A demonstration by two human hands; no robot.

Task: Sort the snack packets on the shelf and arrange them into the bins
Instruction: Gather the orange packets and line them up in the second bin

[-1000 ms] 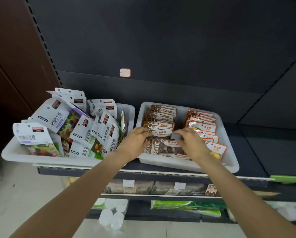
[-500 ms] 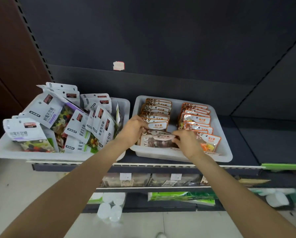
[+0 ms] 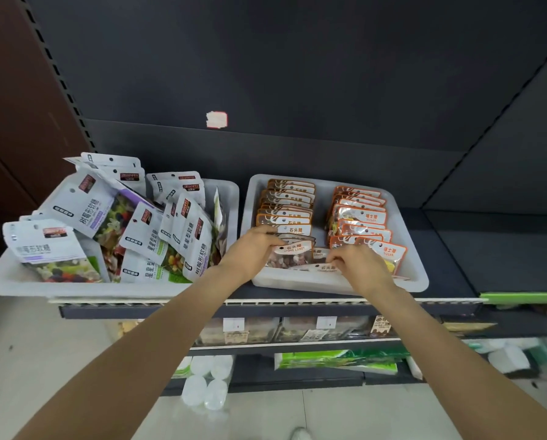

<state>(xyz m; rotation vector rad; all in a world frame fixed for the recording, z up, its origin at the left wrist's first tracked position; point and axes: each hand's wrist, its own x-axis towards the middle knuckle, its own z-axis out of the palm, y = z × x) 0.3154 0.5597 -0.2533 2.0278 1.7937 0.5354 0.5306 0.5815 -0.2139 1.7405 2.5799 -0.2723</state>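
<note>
Two pale grey plastic bins sit side by side on a dark metal shelf [image 3: 449, 249]. The left bin [image 3: 18, 281] is heaped with white pouches of fruit gummies [image 3: 85, 211], leaning and overlapping at all angles, some rising above its rim. The right bin [image 3: 415, 274] holds two tidy rows standing on edge: brown-edged stone-candy packets [image 3: 286, 214] on its left side and orange-edged sugar packets [image 3: 361, 217] on its right.

Both bare hands reach into the front of the right bin. The left hand [image 3: 253, 249] has its thumb and fingers closed on the top edge of a clear-windowed stone-candy packet [image 3: 289, 257] at the front of the brown row, the packet tilted towards the camera. The right hand [image 3: 357, 262] is curled, its fingertips [image 3: 332, 258] pinching the white header of another stone-candy packet [image 3: 323, 268] that lies nearly flat against the bin's front wall; how firmly it grips is hard to judge, since the fingers cover the contact. The two packets lie just beside each other, and the right hand partly hides the frontmost orange packet.

Below, a lower shelf [image 3: 297, 344] carries price tags and blurred goods, and a cluster of white bottles [image 3: 208, 382] stands on the tiled floor [image 3: 27, 360].
</note>
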